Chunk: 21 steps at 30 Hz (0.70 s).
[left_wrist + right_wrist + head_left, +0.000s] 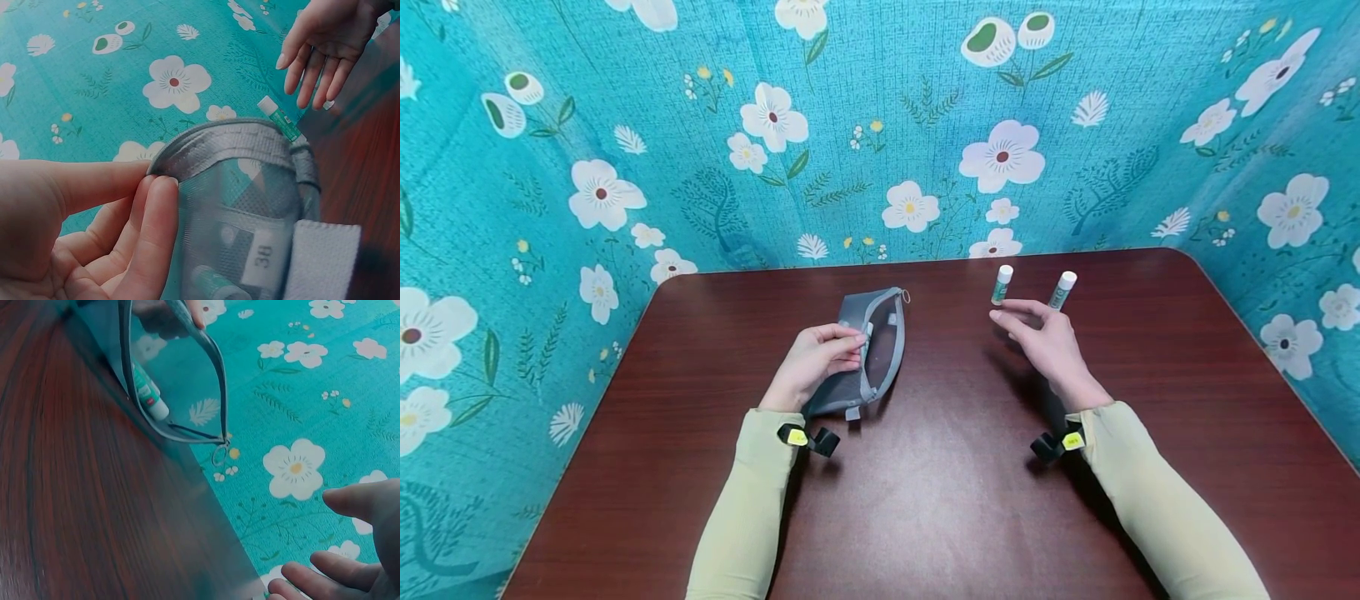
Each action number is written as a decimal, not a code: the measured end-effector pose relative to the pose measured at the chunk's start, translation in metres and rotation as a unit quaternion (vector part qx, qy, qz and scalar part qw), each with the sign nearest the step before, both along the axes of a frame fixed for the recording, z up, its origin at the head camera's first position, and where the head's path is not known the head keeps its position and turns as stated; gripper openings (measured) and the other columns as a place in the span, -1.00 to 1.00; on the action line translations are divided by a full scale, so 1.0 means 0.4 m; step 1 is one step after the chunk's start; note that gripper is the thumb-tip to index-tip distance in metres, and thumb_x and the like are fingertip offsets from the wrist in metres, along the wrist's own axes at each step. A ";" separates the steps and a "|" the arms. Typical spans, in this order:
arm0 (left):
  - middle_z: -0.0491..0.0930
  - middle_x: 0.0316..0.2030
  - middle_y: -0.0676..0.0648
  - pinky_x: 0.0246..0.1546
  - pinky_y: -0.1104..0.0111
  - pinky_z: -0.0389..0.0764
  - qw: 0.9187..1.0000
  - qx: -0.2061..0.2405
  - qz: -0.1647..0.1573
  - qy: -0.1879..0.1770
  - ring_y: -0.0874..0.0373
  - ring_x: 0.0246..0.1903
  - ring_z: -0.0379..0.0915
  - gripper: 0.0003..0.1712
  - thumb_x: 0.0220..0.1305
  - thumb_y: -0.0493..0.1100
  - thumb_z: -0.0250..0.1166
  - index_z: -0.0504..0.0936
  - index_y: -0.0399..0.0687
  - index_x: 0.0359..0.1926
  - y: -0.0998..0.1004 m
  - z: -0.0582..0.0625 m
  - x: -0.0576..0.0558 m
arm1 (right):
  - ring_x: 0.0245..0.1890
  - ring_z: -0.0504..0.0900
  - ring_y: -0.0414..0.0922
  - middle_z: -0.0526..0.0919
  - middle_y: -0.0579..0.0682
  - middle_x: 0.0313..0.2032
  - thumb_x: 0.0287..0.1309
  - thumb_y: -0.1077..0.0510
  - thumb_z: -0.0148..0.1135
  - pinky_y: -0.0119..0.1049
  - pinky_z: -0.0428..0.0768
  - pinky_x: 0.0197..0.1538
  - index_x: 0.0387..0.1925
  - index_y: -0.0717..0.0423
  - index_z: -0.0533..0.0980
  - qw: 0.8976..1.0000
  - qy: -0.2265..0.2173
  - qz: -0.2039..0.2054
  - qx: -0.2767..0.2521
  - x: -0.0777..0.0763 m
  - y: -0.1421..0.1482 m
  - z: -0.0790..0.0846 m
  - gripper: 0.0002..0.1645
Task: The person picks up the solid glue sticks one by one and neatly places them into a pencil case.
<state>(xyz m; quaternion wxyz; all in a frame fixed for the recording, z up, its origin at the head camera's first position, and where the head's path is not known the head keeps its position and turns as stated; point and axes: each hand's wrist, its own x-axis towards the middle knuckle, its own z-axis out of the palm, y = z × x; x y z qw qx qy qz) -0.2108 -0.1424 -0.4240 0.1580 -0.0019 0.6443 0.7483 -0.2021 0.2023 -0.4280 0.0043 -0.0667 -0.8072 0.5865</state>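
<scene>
My left hand [814, 358] pinches the rim of a grey mesh zip pouch [838, 393] between thumb and fingers. The pouch's mouth gapes toward the right. Inside it lies a small green tube [147, 390] with a white cap, also visible through the mesh in the left wrist view. At the back right stand two similar capped tubes, one green tube [1002, 287] beyond my right fingertips and another tube [1062, 292] partly behind the hand. My right hand [1051, 346] hovers there with fingers extended and holds nothing; the right wrist view shows thumb and fingers apart.
The dark red-brown wooden table [917, 500] extends around both hands. Behind it hangs a turquoise flowered cloth [865, 133] along the table's back edge. A zip pull ring [906, 296] sticks out at the pouch's far corner.
</scene>
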 end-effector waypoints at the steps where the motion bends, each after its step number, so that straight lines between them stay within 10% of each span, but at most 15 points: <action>1: 0.66 -0.29 -0.26 -0.27 0.35 0.75 1.000 -0.001 0.000 0.000 0.17 -0.45 0.64 -0.83 0.38 -0.36 0.33 0.66 -0.41 -0.08 0.001 0.000 0.000 | 0.04 0.64 0.16 0.66 0.18 0.08 0.25 -0.27 0.37 -0.13 0.67 0.09 0.31 0.17 0.51 1.000 -0.002 -0.003 0.002 0.001 0.005 0.000 -0.19; 21: 0.66 -0.23 -0.33 -0.23 0.32 0.75 1.000 -0.011 0.007 -0.006 0.15 -0.43 0.65 -0.83 0.38 -0.36 0.33 0.66 -0.39 -0.07 0.001 -0.001 0.001 | 0.08 0.62 0.04 0.61 0.14 0.16 0.25 -0.30 0.34 -0.36 0.65 0.05 0.37 0.20 0.43 0.999 -0.004 -0.040 0.015 0.017 0.084 -0.007 -0.12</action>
